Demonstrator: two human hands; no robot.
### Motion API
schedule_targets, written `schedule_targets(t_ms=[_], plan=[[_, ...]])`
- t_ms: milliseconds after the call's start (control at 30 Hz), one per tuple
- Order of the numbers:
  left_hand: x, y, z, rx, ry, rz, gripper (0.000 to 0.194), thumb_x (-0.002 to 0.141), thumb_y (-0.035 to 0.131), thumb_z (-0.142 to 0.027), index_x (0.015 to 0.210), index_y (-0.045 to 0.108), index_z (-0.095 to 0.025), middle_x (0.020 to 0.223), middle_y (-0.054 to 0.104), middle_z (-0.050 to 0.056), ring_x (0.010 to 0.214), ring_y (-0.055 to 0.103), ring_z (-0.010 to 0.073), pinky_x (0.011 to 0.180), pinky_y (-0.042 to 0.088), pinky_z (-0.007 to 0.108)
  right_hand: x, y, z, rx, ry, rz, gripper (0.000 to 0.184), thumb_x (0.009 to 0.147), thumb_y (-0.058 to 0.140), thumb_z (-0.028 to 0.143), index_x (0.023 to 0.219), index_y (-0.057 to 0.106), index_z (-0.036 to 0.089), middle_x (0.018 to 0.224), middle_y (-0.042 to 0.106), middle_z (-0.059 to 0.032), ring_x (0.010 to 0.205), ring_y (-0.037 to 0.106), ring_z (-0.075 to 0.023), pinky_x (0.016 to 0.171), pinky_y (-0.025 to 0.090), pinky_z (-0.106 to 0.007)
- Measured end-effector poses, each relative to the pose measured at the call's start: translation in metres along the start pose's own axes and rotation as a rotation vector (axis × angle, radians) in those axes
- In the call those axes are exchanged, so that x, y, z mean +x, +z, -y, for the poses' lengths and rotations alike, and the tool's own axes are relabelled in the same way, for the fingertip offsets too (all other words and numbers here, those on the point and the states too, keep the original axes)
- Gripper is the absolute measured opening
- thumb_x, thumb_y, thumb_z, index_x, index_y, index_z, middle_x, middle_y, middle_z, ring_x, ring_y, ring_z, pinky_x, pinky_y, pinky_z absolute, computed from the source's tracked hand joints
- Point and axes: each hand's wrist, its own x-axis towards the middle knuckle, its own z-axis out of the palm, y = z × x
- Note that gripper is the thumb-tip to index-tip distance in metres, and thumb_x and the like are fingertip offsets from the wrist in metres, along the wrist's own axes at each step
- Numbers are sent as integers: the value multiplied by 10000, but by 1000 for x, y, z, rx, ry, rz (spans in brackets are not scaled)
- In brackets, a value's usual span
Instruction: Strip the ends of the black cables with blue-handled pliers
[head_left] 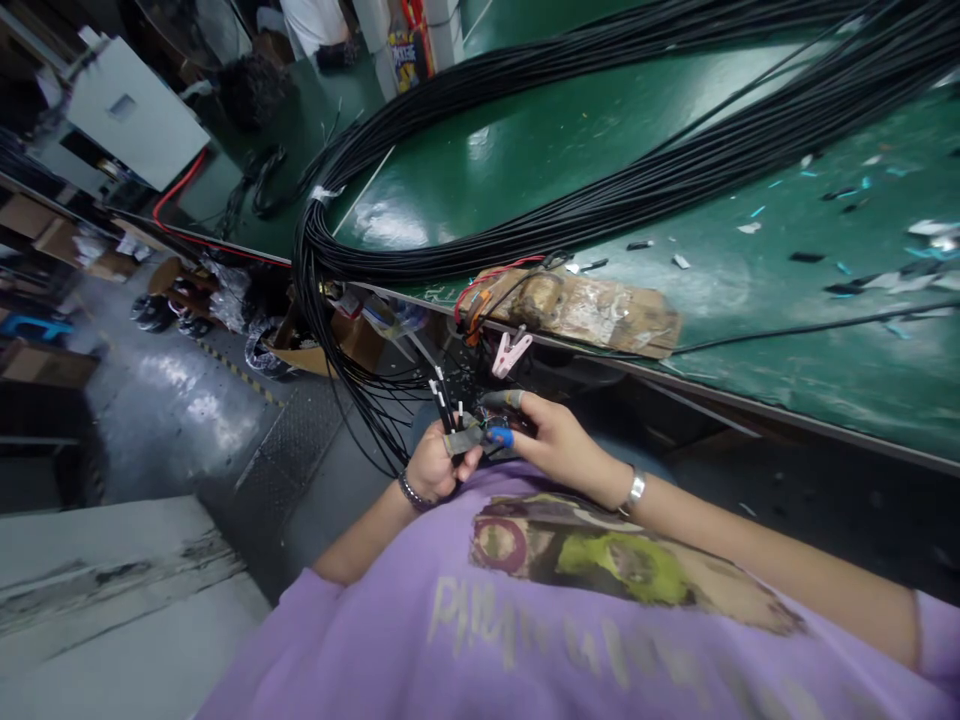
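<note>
Below the green workbench (615, 150) edge, the left hand (433, 467) pinches thin black wire ends (444, 400) upright, while the right hand (559, 445), fingertips taped, grips the same wires beside it.

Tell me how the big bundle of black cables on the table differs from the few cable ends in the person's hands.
The big bundle of black cables is thick, lies across the green table and hangs over its edge; the cable ends are only a few, pinched upright between the left hand and right hand. The ends show white tips; the bundle shows a white band. Both are thin black cable.
</note>
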Motion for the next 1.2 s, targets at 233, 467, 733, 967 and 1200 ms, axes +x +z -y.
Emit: schedule_targets(t_ms=[233, 467, 733, 967, 1200], plan=[[-3, 0, -1, 10, -9, 2, 405, 536, 772, -422, 678, 498, -160, 366, 451, -72, 246, 298, 32, 279, 169, 157, 4, 0, 7, -26, 9, 11, 107, 777, 552, 289, 743, 604, 201, 701, 623, -27, 660, 555, -169, 631, 451, -294], [-2, -2, 4, -10, -5, 87, 433, 547, 785, -433, 748, 539, -140, 415, 500, -50, 270, 338, 40, 259, 174, 157, 11, 3, 12, 673, 505, 179, 297, 601, 694, 412, 651, 505, 188, 534, 478, 48, 473, 352, -75, 426, 275, -198], [-4, -9, -1, -57, -24, 107, 434, 531, 802, -439, 708, 538, -143, 355, 436, -68, 248, 296, 28, 273, 155, 152, 14, 3, 10, 667, 554, 140, 305, 607, 692, 415, 645, 489, 190, 512, 466, 54, 448, 335, -65, 405, 254, -187], [-4, -11, -6, -85, -37, 128, 394, 555, 793, -403, 707, 539, -144, 348, 409, -76, 246, 266, 25, 287, 152, 164, 8, 2, 10, 227, 92, 124, 218, 733, 616, 348, 885, 610, 192, 816, 655, -32, 689, 560, -157, 649, 462, -294], [-3, -13, -2, -33, -56, 144, 451, 538, 788, -478, 717, 548, -141, 349, 447, -67, 229, 298, 33, 265, 154, 160, 12, 0, 18, 202, 67, 142, 241, 740, 605, 419, 671, 566, 191, 623, 554, 8, 588, 457, -122, 571, 399, -256]])
